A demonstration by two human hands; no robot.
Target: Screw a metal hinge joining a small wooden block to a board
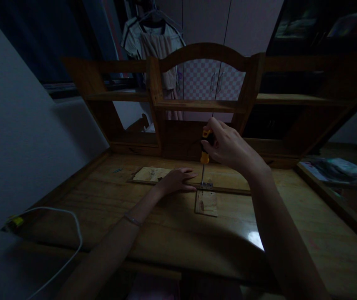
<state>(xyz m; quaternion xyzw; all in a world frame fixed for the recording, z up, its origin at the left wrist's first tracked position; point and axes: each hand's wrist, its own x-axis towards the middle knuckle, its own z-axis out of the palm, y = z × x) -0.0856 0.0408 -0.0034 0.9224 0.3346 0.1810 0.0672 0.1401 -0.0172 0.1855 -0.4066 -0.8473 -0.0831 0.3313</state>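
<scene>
Dim home bedroom or study: wooden desk (172,233) with shelved hutch (197,105) far side, clothes on a hanger (158,43) beyond, pink checked wardrobe doors (203,79) behind, white cable (79,233) near left.

A: Dim all over, underexposed, with colours sunk to brown and blue-grey.
B: Brightest at the back, around the pale checkered cupboard doors (208,81).
A: One small white glare patch on the glossy counter (256,239), low and right of centre.
B: Faint, soft-edged shadow under the left hand (177,181) and along the board (152,174).
A: Only vivid colour in the yellow handle of the screwdriver (204,160).
B: Strong bending toward the edges, plain in the bowed shelf unit (119,96) and the stretched wall (16,146) at left.
A: Nearly black at top right; smeared and soft around the books (338,168) at far right.
</scene>
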